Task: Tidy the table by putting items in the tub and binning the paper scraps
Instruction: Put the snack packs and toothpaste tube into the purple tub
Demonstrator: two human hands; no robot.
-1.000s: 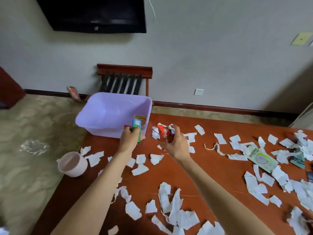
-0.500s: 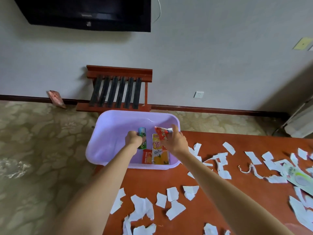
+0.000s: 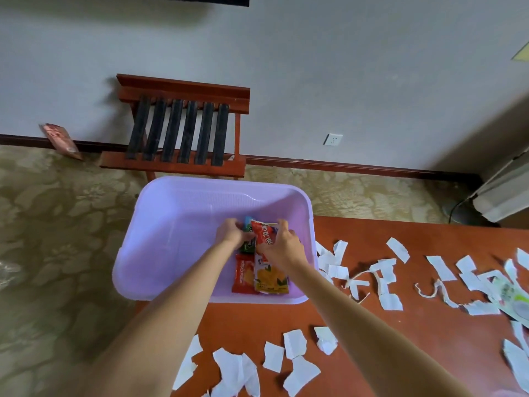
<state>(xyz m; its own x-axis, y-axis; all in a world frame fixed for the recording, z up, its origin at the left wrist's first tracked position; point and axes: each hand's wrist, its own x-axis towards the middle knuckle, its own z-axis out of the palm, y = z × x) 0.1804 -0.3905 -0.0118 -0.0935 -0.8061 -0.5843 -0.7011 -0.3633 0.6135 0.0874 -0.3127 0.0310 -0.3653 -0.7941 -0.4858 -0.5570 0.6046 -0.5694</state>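
Both hands are now inside the purple tub (image 3: 160, 224), in the middle of the frame. A second ago they were over the table (image 3: 400, 339), in front of the tub. Half a second ago they were just over the tub, a little apart. Now they are lower down and close together, almost touching.

The left hand (image 3: 233, 234) has its fingers curled round a green pack (image 3: 247, 245) with a blue top. The right hand (image 3: 282, 247) grips a red pack (image 3: 264, 232) between thumb and fingers. Both packs are still held, just above the tub floor.

Two more packs lie flat in the tub, under the right wrist: a red one (image 3: 242, 273) and a yellow one (image 3: 270, 279), side by side and touching. They lie where they did before.

White paper scraps (image 3: 294, 343) are spread over the table, along the bottom and right of the frame. The tub sits on the table's far left corner and sticks out past the edge.

A wooden rack (image 3: 183, 130) stands by the wall in the upper left. It looks bigger than before, because the head has come closer.
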